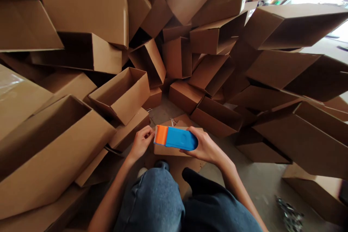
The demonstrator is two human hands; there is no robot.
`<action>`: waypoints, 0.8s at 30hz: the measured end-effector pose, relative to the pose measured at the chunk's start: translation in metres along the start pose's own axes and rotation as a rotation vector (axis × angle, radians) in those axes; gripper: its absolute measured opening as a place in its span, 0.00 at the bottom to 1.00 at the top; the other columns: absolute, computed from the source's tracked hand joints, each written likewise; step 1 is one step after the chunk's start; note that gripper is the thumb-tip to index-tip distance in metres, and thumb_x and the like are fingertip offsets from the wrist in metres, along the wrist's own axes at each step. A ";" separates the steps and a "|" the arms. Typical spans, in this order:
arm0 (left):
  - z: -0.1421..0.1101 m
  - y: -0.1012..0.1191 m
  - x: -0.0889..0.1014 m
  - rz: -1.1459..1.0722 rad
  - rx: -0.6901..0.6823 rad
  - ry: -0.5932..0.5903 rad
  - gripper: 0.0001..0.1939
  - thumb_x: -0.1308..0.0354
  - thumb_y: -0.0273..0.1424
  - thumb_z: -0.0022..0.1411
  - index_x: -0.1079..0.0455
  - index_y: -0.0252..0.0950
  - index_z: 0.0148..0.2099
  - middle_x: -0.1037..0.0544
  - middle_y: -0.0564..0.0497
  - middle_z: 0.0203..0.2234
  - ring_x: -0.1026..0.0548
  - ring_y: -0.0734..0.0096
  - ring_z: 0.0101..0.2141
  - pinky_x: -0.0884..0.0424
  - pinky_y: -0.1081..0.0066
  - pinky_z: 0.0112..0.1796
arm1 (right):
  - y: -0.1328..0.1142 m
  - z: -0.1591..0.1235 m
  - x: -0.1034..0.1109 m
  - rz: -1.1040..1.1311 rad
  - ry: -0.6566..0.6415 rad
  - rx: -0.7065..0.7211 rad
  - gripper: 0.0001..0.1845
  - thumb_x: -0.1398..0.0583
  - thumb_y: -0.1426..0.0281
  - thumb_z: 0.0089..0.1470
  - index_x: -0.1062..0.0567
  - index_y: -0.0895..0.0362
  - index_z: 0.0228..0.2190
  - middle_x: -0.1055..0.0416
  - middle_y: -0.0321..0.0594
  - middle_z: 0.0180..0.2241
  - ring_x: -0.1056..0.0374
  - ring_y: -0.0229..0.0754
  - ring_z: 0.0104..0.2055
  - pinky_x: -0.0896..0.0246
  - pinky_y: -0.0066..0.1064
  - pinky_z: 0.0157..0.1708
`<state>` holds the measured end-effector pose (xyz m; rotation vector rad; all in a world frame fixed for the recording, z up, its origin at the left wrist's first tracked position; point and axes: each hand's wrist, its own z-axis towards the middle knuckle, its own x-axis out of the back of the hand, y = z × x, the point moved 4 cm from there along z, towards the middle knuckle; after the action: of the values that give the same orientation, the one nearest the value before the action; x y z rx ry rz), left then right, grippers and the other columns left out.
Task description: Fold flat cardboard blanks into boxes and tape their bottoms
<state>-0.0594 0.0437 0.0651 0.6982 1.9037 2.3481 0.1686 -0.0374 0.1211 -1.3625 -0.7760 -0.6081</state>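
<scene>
Open brown cardboard boxes (133,101) surround a small carton (169,151), apparently unfinished; above it, the right hand's (206,147) fingers wrap a blue-and-orange plastic dispenser (179,138); left hand (140,144) pinching, object indistinct.

Tape dispenser (181,139): blue body, bright orange end. Boxes (118,96): plain brown. Jeans (156,199): faded blue. Floor (254,181): grey.

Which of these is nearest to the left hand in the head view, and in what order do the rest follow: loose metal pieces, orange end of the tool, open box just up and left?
From the left hand:
1. Orange end, right beside its fingertips
2. Open box, up and left
3. Metal pieces, lower right
</scene>
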 end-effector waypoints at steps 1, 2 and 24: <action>-0.001 0.001 0.001 0.004 0.008 -0.007 0.20 0.46 0.41 0.62 0.40 0.37 0.21 0.38 0.55 0.21 0.39 0.73 0.24 0.45 0.72 0.28 | -0.002 0.000 -0.001 0.008 -0.011 0.005 0.21 0.30 0.62 0.44 0.34 0.53 0.34 0.29 0.37 0.33 0.32 0.42 0.34 0.42 0.30 0.31; -0.003 0.003 0.004 0.007 0.017 -0.013 0.20 0.46 0.41 0.62 0.40 0.37 0.21 0.37 0.55 0.21 0.39 0.73 0.25 0.45 0.72 0.28 | -0.003 0.000 -0.001 0.019 -0.021 0.013 0.21 0.30 0.62 0.44 0.34 0.53 0.34 0.29 0.36 0.33 0.32 0.41 0.33 0.43 0.30 0.31; -0.049 -0.006 0.150 0.089 0.249 0.231 0.24 0.38 0.46 0.58 0.42 0.38 0.22 0.42 0.57 0.21 0.42 0.73 0.26 0.42 0.74 0.30 | -0.006 -0.035 0.054 0.016 -0.056 0.044 0.20 0.34 0.73 0.42 0.30 0.53 0.40 0.27 0.36 0.36 0.31 0.40 0.35 0.36 0.29 0.33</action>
<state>-0.2135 0.0465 0.0997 0.5570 2.3382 2.3584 0.2017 -0.0694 0.1663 -1.3492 -0.8177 -0.5393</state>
